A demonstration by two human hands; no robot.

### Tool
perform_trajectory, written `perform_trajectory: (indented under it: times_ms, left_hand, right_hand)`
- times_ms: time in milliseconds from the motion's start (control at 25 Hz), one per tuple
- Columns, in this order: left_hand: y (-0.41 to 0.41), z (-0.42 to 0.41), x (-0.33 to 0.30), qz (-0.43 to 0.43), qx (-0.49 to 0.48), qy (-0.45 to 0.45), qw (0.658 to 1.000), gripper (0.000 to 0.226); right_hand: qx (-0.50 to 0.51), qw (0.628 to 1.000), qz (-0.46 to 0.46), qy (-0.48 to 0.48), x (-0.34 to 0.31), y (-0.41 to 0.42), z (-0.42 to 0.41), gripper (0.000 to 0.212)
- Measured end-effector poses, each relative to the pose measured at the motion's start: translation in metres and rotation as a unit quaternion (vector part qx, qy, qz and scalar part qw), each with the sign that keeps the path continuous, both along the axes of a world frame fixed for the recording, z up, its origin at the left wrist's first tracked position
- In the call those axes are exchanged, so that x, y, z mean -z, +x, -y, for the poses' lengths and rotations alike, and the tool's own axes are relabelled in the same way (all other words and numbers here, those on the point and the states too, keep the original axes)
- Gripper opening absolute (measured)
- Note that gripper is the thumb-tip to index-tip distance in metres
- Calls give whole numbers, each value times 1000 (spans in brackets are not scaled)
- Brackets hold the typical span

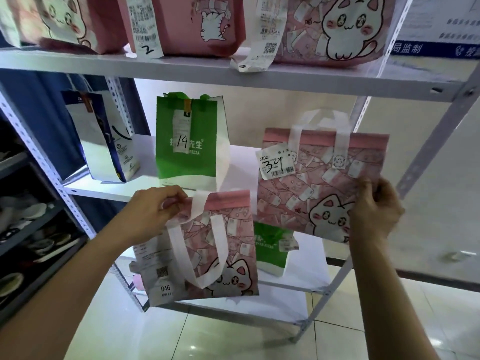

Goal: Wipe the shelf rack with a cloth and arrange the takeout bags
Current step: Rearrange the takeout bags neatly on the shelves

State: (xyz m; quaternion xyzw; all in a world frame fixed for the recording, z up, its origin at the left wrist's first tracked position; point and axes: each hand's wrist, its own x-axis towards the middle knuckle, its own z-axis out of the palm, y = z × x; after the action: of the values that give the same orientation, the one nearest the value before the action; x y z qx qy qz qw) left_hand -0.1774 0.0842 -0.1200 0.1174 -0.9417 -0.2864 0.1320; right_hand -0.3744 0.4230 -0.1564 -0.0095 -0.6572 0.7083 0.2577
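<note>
Before the rack, both hands (153,209) (374,211) pinch pink bags (228,245) (311,193).

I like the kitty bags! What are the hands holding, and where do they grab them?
The left hand pinches one pink cat bag at its top edge. The right hand holds another cat bag by its right side.

A dark rack (39,216) stands at the left edge, its shelves loaded with shoes (52,245); what else lies there is too dim to tell. Behind it hangs blue fabric (46,105). At the top right corner a blue and white notice (436,29) with printed characters is fixed to the pale wall (428,178). Glossy floor tiles (363,333) spread below.
</note>
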Motion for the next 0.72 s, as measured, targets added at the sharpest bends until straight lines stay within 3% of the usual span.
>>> perform_trajectory:
  times_ms: [200, 360, 720]
  left_hand:
    - [3, -8, 23, 22, 25, 9, 999, 30]
    - [-6, -11, 35, 48, -9, 37, 998, 28]
    - [-16, -6, 38, 48, -25, 10, 998, 20]
  right_hand:
    - [-51, 998, 36, -7, 4, -73, 48, 20]
    - [-67, 997, 44, -22, 10, -115, 58, 9]
    - [-81, 995, 58, 15, 16, -167, 69, 15]
